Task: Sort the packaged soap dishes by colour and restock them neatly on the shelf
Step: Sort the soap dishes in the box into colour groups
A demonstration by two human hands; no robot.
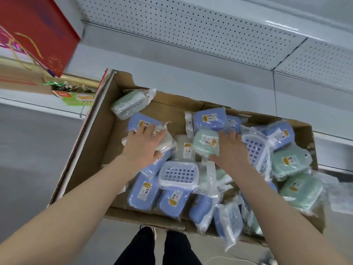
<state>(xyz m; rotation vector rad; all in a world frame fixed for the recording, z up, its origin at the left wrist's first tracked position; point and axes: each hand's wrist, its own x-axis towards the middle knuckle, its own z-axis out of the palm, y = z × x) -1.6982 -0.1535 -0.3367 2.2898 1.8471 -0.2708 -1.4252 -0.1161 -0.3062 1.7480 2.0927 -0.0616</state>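
The sorting is judged to be at an early stage. The packaged soap dishes are all seen in or on an open cardboard box (pixel 91 150) that has been set on the shelf (pixel 172 60), in front of its perforated back panel (pixel 191 22). Inside, the colours are mixed: blue dishes (pixel 142 192) are heaped at the near side, green dishes (pixel 286 163) are gathered loosely at the right, and white ones with blue grids lie between them. One green pack (pixel 129 102) is perched on the far left rim of the box.

The left hand (pixel 142 148) is laid over a cream dish (pixel 166 143), with the fingers bent over its far edge and the thumb at its near edge, so that it appears to be clasped. The right hand (pixel 230 150) is spread flat, fingers straight, beside a pale green dish (pixel 204 143) that is touched by the thumb.

No colour group is seen laid out in a row; the separating and the neat restocking are therefore judged to be left to do. A red carton (pixel 38 25) is seen at the far left.
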